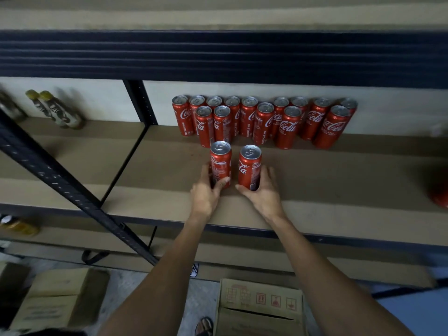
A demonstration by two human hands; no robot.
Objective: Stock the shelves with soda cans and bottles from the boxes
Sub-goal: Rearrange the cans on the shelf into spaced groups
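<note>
While both arms reach over the front edge of the shelf (pixel 339 180), each hand has hold of one red soda can standing upright on the board. The left hand (pixel 206 191) wraps the lower part of the left can (pixel 220 163), its fingers (pixel 221 183) curled round the can, thumb across the front and the rest behind the left side. The right hand (pixel 263 191) grips the base of the right can (pixel 249 166) the same way, thumb low at the front and the other fingers bent round the right side. A narrow gap separates the two cans, which sit about midway between the front edge and the back edge. The left one stands just in front of the group of cans (pixel 264 120) lined up in two loose rows against the back wall. Left of the dark upright post (pixel 72 187), in the next bay, a few bottles (pixel 55 110) stand near the back, blurred. At the right edge of the shelf lies a red thing (pixel 440 197) too blurred to tell. On the floor below are an open cardboard box (pixel 259 306) beneath the arms, a second box (pixel 55 297) to the left, and a sandalled foot (pixel 203 326) between them.
</note>
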